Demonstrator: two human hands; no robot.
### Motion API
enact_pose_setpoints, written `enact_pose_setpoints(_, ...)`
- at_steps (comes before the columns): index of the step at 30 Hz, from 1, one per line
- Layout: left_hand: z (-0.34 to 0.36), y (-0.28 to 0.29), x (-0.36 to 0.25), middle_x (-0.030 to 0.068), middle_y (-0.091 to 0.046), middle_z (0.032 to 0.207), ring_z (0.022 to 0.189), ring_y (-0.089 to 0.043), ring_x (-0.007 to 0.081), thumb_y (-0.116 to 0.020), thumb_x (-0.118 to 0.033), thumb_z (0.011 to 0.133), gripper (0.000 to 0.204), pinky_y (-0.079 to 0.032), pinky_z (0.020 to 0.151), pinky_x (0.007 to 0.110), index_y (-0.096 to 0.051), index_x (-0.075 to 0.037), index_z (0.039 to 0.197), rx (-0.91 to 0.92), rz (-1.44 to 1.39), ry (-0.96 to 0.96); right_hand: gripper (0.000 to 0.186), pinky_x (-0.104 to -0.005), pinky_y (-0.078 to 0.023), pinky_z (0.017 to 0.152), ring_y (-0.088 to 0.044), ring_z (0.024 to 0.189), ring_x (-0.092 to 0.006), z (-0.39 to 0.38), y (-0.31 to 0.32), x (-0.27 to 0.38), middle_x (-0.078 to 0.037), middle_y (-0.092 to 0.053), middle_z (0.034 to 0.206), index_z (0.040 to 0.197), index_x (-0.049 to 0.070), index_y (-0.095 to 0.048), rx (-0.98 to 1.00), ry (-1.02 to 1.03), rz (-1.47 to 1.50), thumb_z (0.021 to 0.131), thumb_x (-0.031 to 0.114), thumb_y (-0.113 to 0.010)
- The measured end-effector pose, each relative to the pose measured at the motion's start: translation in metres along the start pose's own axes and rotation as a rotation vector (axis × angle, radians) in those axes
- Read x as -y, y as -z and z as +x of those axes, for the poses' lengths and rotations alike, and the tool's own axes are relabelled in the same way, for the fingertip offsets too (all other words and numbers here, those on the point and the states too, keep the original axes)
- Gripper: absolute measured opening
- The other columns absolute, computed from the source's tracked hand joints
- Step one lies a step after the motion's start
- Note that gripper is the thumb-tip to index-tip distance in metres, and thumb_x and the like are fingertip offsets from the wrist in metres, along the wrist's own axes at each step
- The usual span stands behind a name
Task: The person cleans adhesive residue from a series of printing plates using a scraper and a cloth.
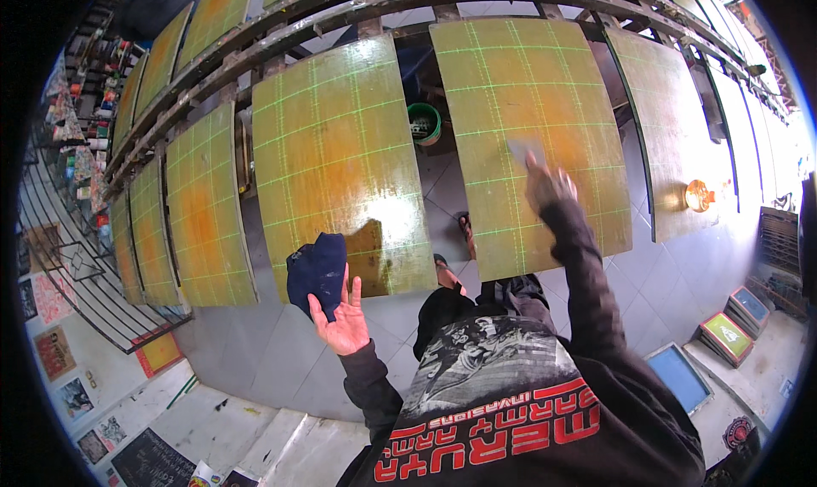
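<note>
My left hand [342, 323] holds a folded navy cloth [317, 270] between thumb and fingers, with some fingers spread. The cloth hangs over the near left corner of a yellowish, glossy board [340, 159] marked with green grid lines. My right hand [549, 185], smeared by motion, grips a flat greyish scraper-like piece [522, 152]. That piece is over the middle of a second gridded board [485, 61], which has an orange patch; whether it touches the surface I cannot tell.
More boards [208, 223] lie in a row on a dark rack rail [340, 19]. A green bucket [424, 123] stands between the two middle boards. An orange container [698, 196] sits on a board to the right. Framed screens [678, 376] lean at lower right; a metal railing [72, 249] runs along the left.
</note>
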State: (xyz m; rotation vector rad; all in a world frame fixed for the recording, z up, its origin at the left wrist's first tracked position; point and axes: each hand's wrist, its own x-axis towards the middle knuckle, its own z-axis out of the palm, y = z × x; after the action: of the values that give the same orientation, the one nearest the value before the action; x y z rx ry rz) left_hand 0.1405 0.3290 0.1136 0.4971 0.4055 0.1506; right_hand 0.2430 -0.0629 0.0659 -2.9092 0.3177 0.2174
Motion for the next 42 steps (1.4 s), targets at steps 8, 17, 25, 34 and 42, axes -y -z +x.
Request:
enact_pose_setpoints(8, 0.011, -0.024, 0.027, 0.0194, -0.036, 0.144, 0.136, -0.03, 0.0365, -0.04, -0.03, 0.1, 0.052, -0.037, 0.106, 0.053, -0.031, -0.001, 0.141, 0.069, -0.11, 0.068, 0.03, -0.0517, -0.051, 0.068, -0.064, 0.078, -0.042, 0.138, 0.033, -0.015, -0.023, -0.065, 0.082, 0.113, 0.011, -0.057, -0.174, 0.103, 0.09, 0.092, 0.026, -0.04)
enact_pose_setpoints(17, 0.011, -0.024, 0.042, 0.0199, -0.034, 0.145, 0.136, -0.03, 0.0374, -0.04, -0.031, 0.1, 0.052, -0.038, 0.106, 0.053, -0.03, -0.001, 0.141, 0.05, -0.024, 0.004, 0.037, -0.0528, -0.051, 0.072, -0.065, 0.078, -0.0419, 0.025, 0.049, -0.014, -0.023, -0.065, 0.082, 0.128, 0.021, -0.052, 0.152, -0.069, 0.014, 0.093, 0.027, -0.043)
enact_pose_setpoints(25, 0.013, -0.047, 0.045, 0.0181, -0.041, 0.141, 0.133, -0.037, 0.036, -0.04, -0.033, 0.099, 0.051, -0.043, 0.103, 0.049, -0.035, -0.002, 0.139, -0.066, 0.031, -0.03, 0.033, -0.0519, -0.051, 0.077, -0.066, 0.087, -0.0385, 0.191, 0.02, -0.023, -0.02, -0.067, 0.09, 0.116, 0.01, -0.056, 0.238, 0.103, -0.125, 0.093, 0.027, -0.04)
enact_pose_setpoints(34, -0.001, -0.063, 0.067, 0.017, -0.047, 0.137, 0.128, -0.044, 0.0332, -0.044, -0.036, 0.098, 0.051, -0.045, 0.1, 0.045, -0.039, -0.005, 0.138, -0.128, 0.07, -0.11, 0.041, -0.048, -0.05, 0.085, -0.062, 0.101, -0.0372, 0.296, 0.126, 0.025, -0.016, -0.064, 0.112, 0.134, 0.025, -0.049, -0.09, 0.027, -0.042, 0.094, 0.032, -0.042)
enact_pose_setpoints(42, 0.017, -0.082, 0.078, 0.0185, -0.043, 0.139, 0.13, -0.039, 0.0366, -0.046, -0.034, 0.097, 0.052, -0.044, 0.101, 0.049, -0.038, -0.004, 0.139, -0.04, -0.033, -0.042, 0.044, -0.0305, -0.05, 0.067, -0.063, 0.076, -0.0169, 0.11, 0.162, 0.044, -0.005, -0.065, 0.106, 0.137, 0.015, -0.047, -0.009, 0.807, 1.093, 0.097, 0.036, -0.047)
